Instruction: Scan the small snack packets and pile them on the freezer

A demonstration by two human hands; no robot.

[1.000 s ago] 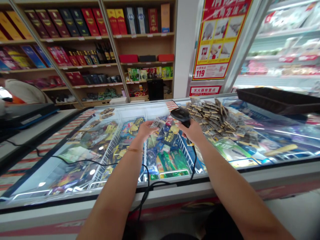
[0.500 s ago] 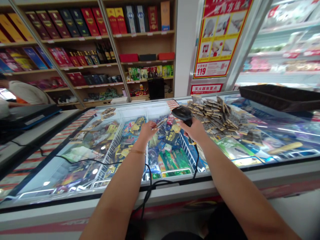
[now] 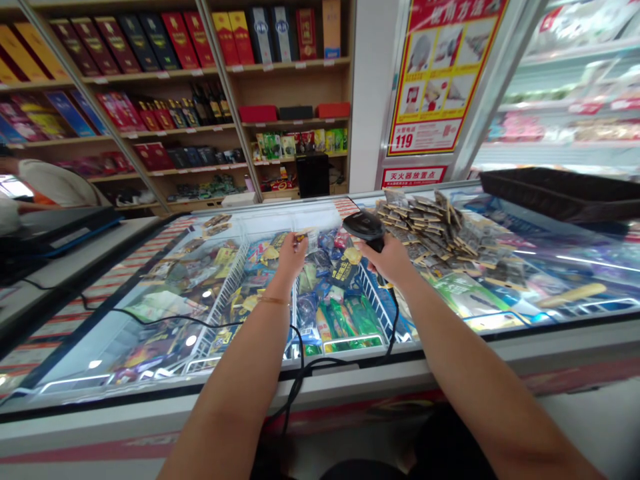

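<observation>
My right hand [image 3: 391, 259] is wrapped round the handle of a black barcode scanner [image 3: 364, 225], whose head points left. Pinched in the fingers of my left hand [image 3: 291, 253] is a small flat packet [image 3: 310, 239]; it looks pale and blurred, and the fingers cover part of it. Both hands are above the glass top of a chest freezer [image 3: 320, 207]. Just right of the scanner, a heap of small packets [image 3: 430, 227] with tan edges lies on the glass. A few like packets [image 3: 217, 225] lie at the far left of it.
A black cable [image 3: 300, 373] runs across the freezer's front edge. Wire baskets [image 3: 370, 300] of bagged goods show through the glass. At the right stands a dark tray [image 3: 555, 197]. Shelves of boxes [image 3: 173, 43] line the back; a person [image 3: 55, 185] is at the far left.
My left hand has shifted slightly left and up, turning the packet away from the scanner. My right hand and the scanner are almost still.
</observation>
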